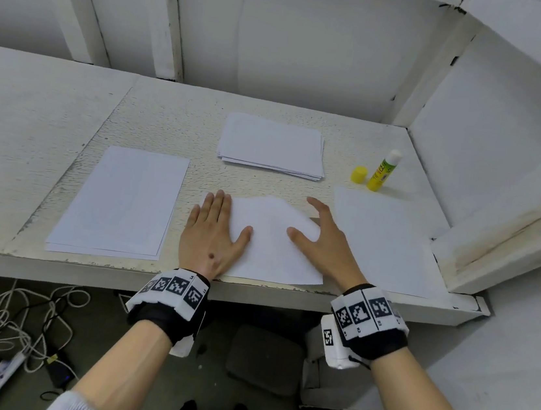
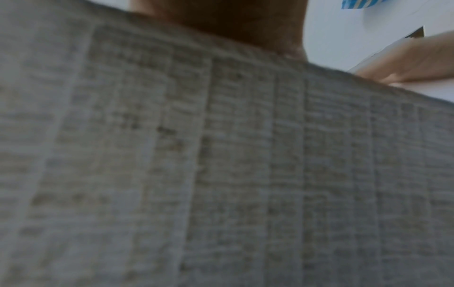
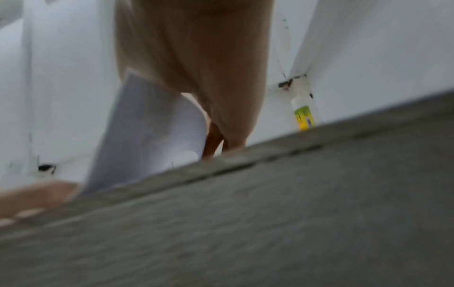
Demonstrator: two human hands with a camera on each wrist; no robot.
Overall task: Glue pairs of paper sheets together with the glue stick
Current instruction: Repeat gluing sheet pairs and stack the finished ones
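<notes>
Biggest thing here is the rough white-painted work shelf, and everything sits on it. Using the white paper sheet in the middle as the landmark: left of it lies a flat white pair of sheets, right of it a single white sheet, behind it a loose stack of white paper.

Behind and to the right of the middle sheet stands the yellow-green glue stick, upright with its white tip exposed, and its small yellow cap sits just beside it on the left.

The left hand lies flat, fingers straight, pressing the middle sheet's left edge. The right hand is spread with its thumb on top of the sheet and fingers past the right edge, where the sheet is bowed up rather than lying flat.

What matters next, I reckon: the sheet's long axis runs away from the body, and the glue stick is clearly on the right hand's side, so that hand is the nearer one.

The right wrist view shows the paper edge curling up under the hand, which the head view only hints at. The left wrist view is mostly blurry grey surface.
</notes>
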